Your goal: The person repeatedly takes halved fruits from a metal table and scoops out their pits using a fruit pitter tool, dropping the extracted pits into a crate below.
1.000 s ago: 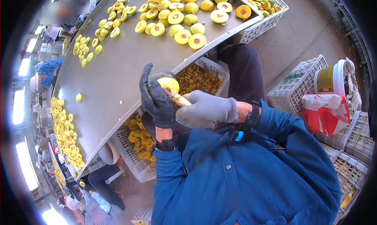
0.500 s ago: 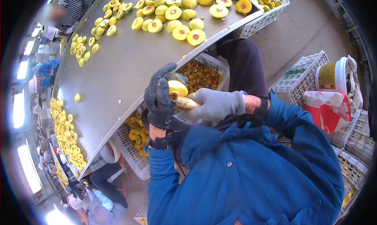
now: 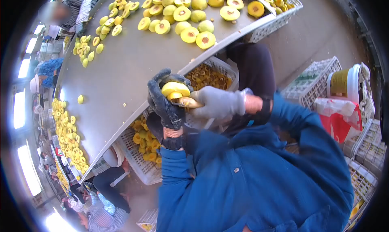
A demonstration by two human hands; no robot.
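My left hand, in a dark glove, is closed around a yellow peach half. My right hand, in a grey knitted glove, grips a pitting knife with a pale, wooden-looking handle. The tool's metal end meets the underside of the fruit, where a rounded yellow piece bulges out; whether it is cut free I cannot tell. Both hands are over my lap, beside the metal table's edge. Below them, a white crate holds brownish-yellow scraps.
Peach halves lie across the table, with smaller heaps along its far side. Another crate of yellow pieces stands at left. On the right are crates, a white bucket and a red bag. Other people sit around the table.
Both hands have shifted slightly left with the peach half and tool. The fruit has turned: its reddish hollow no longer shows, and a rounded yellow piece now bulges at the tool's tip.
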